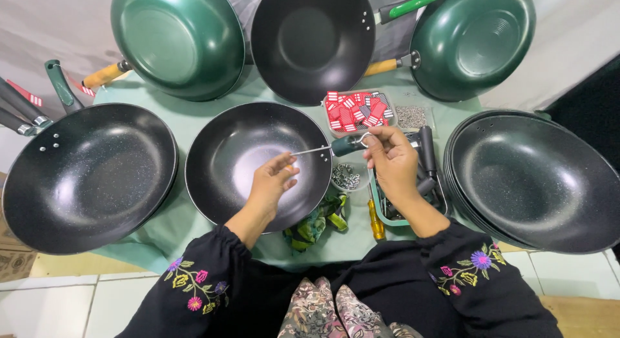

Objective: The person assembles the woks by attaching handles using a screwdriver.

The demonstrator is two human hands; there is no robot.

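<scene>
A pale green cloth (194, 122) covers the surface. On it lie a black wok at left (87, 176), a black wok in the middle (252, 160) and a stack of black woks at right (536, 180). Along the back stand two green woks (177, 41) (475, 41) and a black one (313, 41). Near the front lie a tray of red tags (355, 110), a small dish of screws (347, 178), a yellow-handled screwdriver (376, 220) and a crumpled rag (316, 225).

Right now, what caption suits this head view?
Two hands hold a screwdriver over a black pan.
</scene>
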